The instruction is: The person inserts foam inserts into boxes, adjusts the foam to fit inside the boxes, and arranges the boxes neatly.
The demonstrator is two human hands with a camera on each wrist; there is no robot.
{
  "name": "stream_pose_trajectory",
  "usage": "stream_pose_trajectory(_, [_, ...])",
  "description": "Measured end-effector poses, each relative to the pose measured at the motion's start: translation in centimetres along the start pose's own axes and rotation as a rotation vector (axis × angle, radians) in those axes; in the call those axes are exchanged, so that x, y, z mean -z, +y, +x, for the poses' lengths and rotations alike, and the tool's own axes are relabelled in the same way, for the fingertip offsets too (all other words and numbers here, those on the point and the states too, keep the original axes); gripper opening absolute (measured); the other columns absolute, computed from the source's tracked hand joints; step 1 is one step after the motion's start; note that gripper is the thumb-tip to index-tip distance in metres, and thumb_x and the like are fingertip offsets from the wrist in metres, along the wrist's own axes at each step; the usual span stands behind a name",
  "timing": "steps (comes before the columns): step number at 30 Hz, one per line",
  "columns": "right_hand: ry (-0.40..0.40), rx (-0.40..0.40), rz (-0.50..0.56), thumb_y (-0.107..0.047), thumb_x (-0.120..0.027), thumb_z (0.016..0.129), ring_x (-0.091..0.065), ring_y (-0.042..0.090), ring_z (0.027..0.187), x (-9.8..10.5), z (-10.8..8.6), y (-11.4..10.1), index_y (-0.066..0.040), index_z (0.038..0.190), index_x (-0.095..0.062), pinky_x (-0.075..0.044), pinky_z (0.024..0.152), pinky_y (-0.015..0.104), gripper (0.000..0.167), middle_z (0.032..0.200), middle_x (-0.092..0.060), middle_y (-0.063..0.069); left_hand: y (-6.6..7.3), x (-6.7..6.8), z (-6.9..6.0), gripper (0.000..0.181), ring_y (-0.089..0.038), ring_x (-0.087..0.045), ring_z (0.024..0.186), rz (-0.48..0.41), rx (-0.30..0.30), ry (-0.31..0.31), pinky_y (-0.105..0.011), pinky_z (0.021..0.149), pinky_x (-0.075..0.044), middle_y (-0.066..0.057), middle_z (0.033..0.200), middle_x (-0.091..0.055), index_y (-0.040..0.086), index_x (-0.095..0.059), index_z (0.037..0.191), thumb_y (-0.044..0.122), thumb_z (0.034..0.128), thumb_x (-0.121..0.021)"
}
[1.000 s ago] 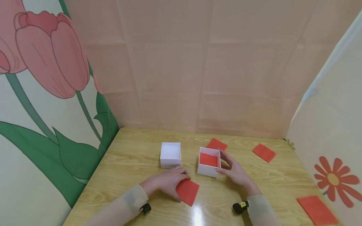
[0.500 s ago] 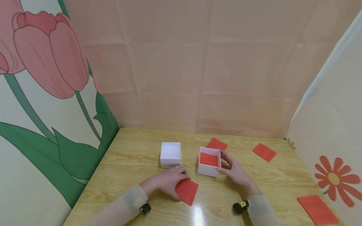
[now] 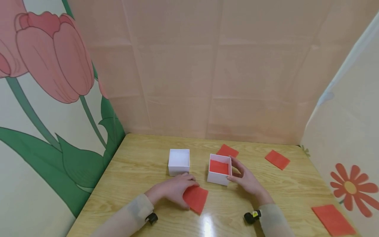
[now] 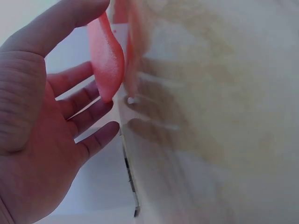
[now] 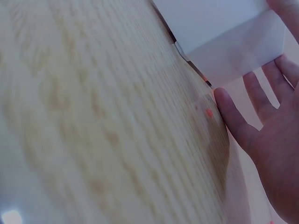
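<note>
My left hand (image 3: 177,189) pinches a thin red sheet (image 3: 196,199) between thumb and fingers. In the left wrist view the red sheet (image 4: 107,60) bows between them, just off the table. Whether it is paper or cloth I cannot tell. To the right, an open white box (image 3: 217,179) stands with a red piece (image 3: 219,167) lying inside it. My right hand (image 3: 247,179) grips this box by its right side, the thumb at the front corner. Fingers of that hand (image 5: 271,126) touch the white box (image 5: 233,42) in the right wrist view.
A second open white box (image 3: 179,161) stands just beyond my left hand. One red sheet (image 3: 228,150) lies behind the gripped box, another (image 3: 276,160) at the back right. A larger one (image 3: 333,220) is at the right front edge. Printed cloths surround the wooden table (image 3: 142,154).
Hardly anything differs. The red sheet in my left hand has shifted very slightly up and left; my right hand stays on the box.
</note>
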State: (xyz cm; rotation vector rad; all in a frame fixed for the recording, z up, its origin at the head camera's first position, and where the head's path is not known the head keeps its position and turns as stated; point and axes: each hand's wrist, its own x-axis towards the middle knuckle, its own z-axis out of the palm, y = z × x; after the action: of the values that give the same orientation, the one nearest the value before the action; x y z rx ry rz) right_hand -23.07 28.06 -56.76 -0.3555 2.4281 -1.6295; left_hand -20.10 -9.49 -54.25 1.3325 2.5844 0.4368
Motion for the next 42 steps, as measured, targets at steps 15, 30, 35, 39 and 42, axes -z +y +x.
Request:
stream_pose_trajectory(15, [-0.013,-0.005,-0.005,-0.036,-0.082,0.097,-0.041,0.048,0.150,0.1,0.2,-0.2,-0.033,0.171,-0.026,-0.040,0.117,0.065,0.093,0.172,-0.033,0.010,-0.5,0.3,-0.6,0.085,-0.008,-0.047,0.129,-0.035,-0.015,0.033,-0.027,0.107,-0.046,0.011,0.145,-0.055,0.024,-0.060,0.151,0.048,0.0761,-0.092])
stream_pose_trajectory(30, [-0.025,0.004,0.021,-0.033,-0.082,0.097,-0.035,0.046,0.153,0.1,0.2,-0.4,-0.031,0.171,-0.026,-0.038,0.118,0.066,0.093,0.172,-0.032,0.009,1.6,2.7,-0.7,0.084,-0.010,-0.047,0.130,-0.054,-0.081,0.127,-0.031,0.107,-0.048,0.009,0.147,-0.054,0.018,-0.058,0.154,0.049,0.0822,-0.089])
stream_pose_trajectory(35, [-0.030,0.010,0.028,-0.031,-0.081,0.097,-0.037,0.048,0.152,0.1,0.2,-0.2,-0.031,0.171,-0.026,-0.041,0.116,0.064,0.092,0.172,-0.033,0.009,2.3,4.3,-0.3,0.084,-0.011,-0.049,0.130,-0.088,-0.095,0.175,-0.028,0.103,-0.049,0.007,0.146,-0.055,0.016,-0.057,0.154,0.049,0.0836,-0.088])
stream_pose_trajectory(39, [-0.033,0.015,0.027,-0.031,-0.081,0.097,-0.036,0.047,0.152,0.1,0.1,-0.2,-0.030,0.171,-0.026,-0.042,0.116,0.063,0.092,0.171,-0.033,0.010,2.7,5.6,0.6,0.084,-0.011,-0.051,0.129,-0.070,-0.071,0.239,-0.030,0.105,-0.049,0.006,0.145,-0.056,0.015,-0.058,0.154,0.050,0.0833,-0.089])
stream_pose_trajectory(42, [-0.031,0.017,0.022,-0.031,-0.082,0.097,-0.037,0.047,0.152,0.0,0.1,-0.1,-0.031,0.171,-0.026,-0.042,0.116,0.062,0.093,0.171,-0.034,0.010,3.0,6.4,1.4,0.084,-0.013,-0.052,0.129,-0.053,-0.033,0.285,-0.033,0.105,-0.051,0.006,0.144,-0.057,0.014,-0.058,0.152,0.050,0.0832,-0.089])
